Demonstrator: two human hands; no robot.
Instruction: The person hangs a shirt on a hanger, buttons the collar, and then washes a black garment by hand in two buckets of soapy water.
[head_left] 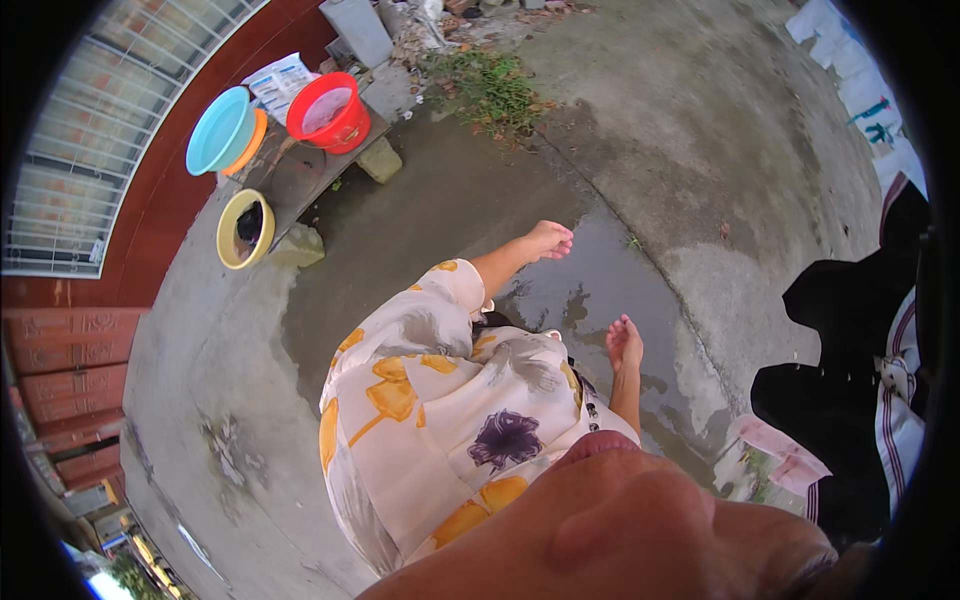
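Over wet concrete ground (560, 290), my left hand (550, 241) reaches out with its fingers curled in, and no object shows in it. Lower and to the right, my right hand (625, 343) is raised with loosely bent fingers slightly apart, holding nothing visible. The hands are apart from each other and touch nothing that I can see. A loose pale blouse (450, 400) with yellow and purple flowers covers my body. Dark hanging clothes (840, 330) are to the right of my right hand, well out of its reach.
On a low bench (300, 175) at upper left stand a red bucket (345, 135), a blue basin (222, 125) and an orange basin (250, 150). By its near end is a yellow basin (228, 232) with something dark inside. Weeds (490, 90) grow beyond; pink cloth (780, 450) hangs at right.
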